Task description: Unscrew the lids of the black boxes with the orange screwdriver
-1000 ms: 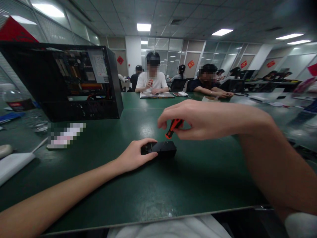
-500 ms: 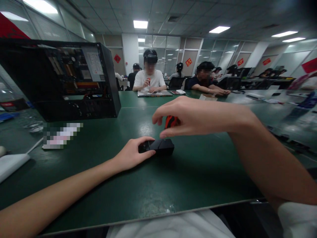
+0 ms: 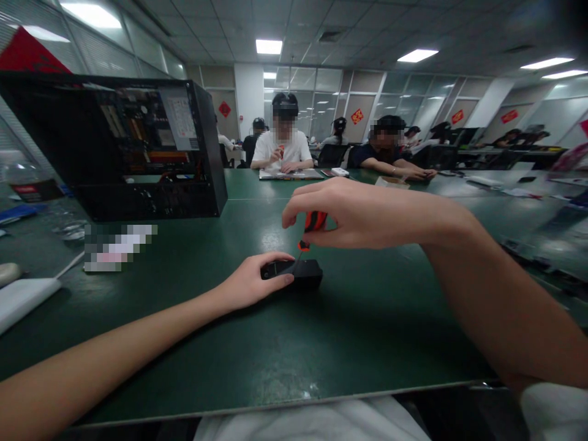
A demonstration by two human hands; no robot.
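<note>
My left hand (image 3: 250, 283) grips the left end of a small black box-shaped device (image 3: 309, 274) lying on the green tabletop, thumb on the near side and fingers on the far side. Above it, my right hand (image 3: 335, 214) is closed around the red and black handle of a screwdriver (image 3: 315, 222). The screwdriver's thin shaft slants down to the top of the black device. Whether the tip sits in a screw is too small to tell.
An open black computer case (image 3: 211, 147) stands at the left. Near it are a plastic bottle (image 3: 30, 177), a white box-like item (image 3: 30, 300) with a cable, and a blurred-out card (image 3: 120, 248). Across the green table (image 3: 257, 367) sit co-workers, one with a flat panel (image 3: 290, 174).
The screwdriver's shaft and collar now show below my right hand, reaching the black device. My left hand keeps its hold. The whole view has shifted slightly.
</note>
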